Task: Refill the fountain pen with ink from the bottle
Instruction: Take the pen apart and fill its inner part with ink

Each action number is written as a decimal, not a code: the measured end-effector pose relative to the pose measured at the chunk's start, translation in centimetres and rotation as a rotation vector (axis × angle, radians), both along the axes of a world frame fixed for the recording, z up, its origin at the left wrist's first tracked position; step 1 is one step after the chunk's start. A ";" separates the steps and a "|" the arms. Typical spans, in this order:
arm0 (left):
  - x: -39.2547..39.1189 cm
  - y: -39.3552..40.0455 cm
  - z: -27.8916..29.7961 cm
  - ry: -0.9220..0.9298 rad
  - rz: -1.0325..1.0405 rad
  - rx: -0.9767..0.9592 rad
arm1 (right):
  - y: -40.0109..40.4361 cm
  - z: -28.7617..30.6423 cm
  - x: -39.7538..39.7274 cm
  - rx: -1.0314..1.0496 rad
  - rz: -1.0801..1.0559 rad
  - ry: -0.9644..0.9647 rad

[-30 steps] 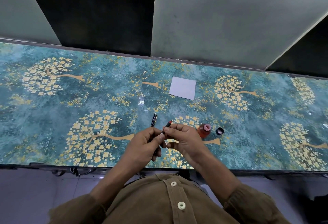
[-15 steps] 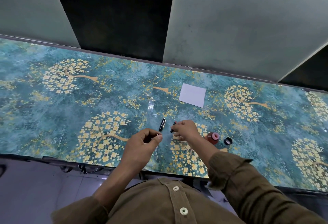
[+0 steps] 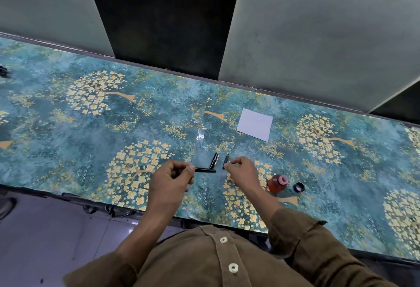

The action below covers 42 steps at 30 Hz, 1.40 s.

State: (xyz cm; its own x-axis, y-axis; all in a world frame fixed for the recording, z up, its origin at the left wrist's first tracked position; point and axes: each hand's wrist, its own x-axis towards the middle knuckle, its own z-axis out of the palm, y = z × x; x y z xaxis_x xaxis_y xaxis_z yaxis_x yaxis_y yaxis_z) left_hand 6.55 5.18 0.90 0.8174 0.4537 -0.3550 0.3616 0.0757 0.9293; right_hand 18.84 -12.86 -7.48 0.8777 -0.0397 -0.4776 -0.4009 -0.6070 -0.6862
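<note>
Brown corduroy shirt (image 3: 204, 261) with pale round buttons (image 3: 233, 267); both sleeves pushed up the forearms
</note>
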 end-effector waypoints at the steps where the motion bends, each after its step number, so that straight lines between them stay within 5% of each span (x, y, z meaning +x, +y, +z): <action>1: 0.2 0.0 -0.1 0.007 0.002 -0.039 | -0.1 0.3 -0.8 0.042 -0.007 0.013; 9: 1.9 -1.1 -1.4 0.107 0.006 -0.604 | 1.3 5.3 -4.9 0.702 -0.038 0.255; 25: 1.9 -1.9 -2.4 0.134 -0.014 -1.161 | 0.8 8.6 -6.6 0.229 0.292 -0.324; 42: 1.5 -1.4 -3.7 0.104 -0.070 -1.209 | 0.6 9.2 -6.8 0.280 0.288 -0.357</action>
State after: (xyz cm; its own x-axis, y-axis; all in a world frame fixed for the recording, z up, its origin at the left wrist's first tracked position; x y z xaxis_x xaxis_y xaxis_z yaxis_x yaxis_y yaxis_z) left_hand 8.06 3.79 -2.75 0.7692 -0.2597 -0.5838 0.4683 0.8508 0.2385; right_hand 12.08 -12.29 1.74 0.9441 0.3125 -0.1050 0.0430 -0.4323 -0.9007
